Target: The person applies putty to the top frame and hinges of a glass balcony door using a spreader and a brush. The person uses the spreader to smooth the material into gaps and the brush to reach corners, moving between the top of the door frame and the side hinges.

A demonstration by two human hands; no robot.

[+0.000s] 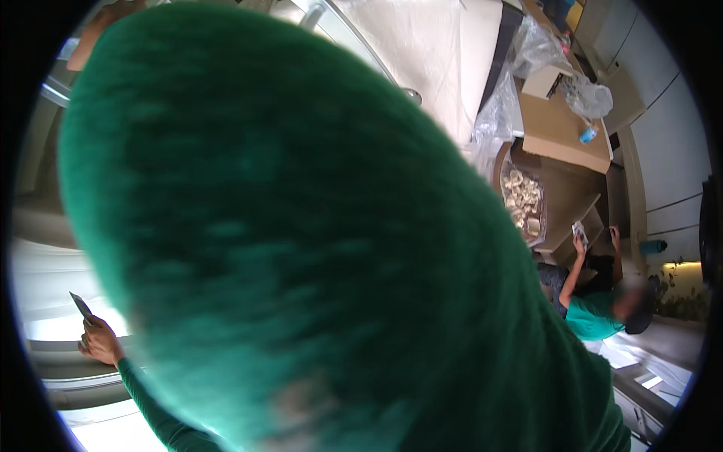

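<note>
A large green sleeve (301, 226), smeared by motion, fills the middle of the view and hides most of what lies behind it. It runs from the lower right to the upper left, where part of my right hand (98, 32) shows past its end; the fingers are mostly hidden. At the far left, my left hand (102, 343) comes up on a green-sleeved arm from the lower edge. Its fingers are closed round a narrow dark tool with a pointed, knife-like tip (79, 303), held against a bright white background.
Beyond the sleeve, a co-worker in green (595, 315) holds a small whitish thing. Near them are a bag-lined container of cream-coloured pieces (523, 200), a brown cardboard box (565, 132) and crumpled clear plastic (536, 45). White sheeting (437, 45) spreads at the top.
</note>
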